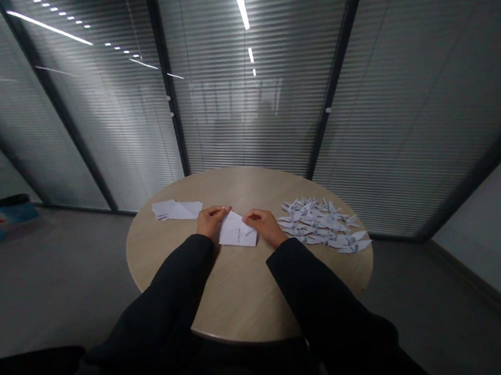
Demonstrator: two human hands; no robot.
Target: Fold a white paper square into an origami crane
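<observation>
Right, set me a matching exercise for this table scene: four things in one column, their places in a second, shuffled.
Things:
1. Folded paper cranes
2. Loose white paper sheets
3. Single white sheet
4. Blue tub

Places:
A. Between the left hand and the right hand
B. On the floor, at the far left of the view
C. Heaped on the right side of the round wooden table
D. On the table's far left, beyond the left hand

Pairs: 1-C, 2-D, 3-A, 4-B

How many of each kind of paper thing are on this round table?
White paper sheet: 1
Stack of white paper squares: 1
Pile of folded paper cranes: 1 (too overlapped to count each crane)
Total: 3 groups
</observation>
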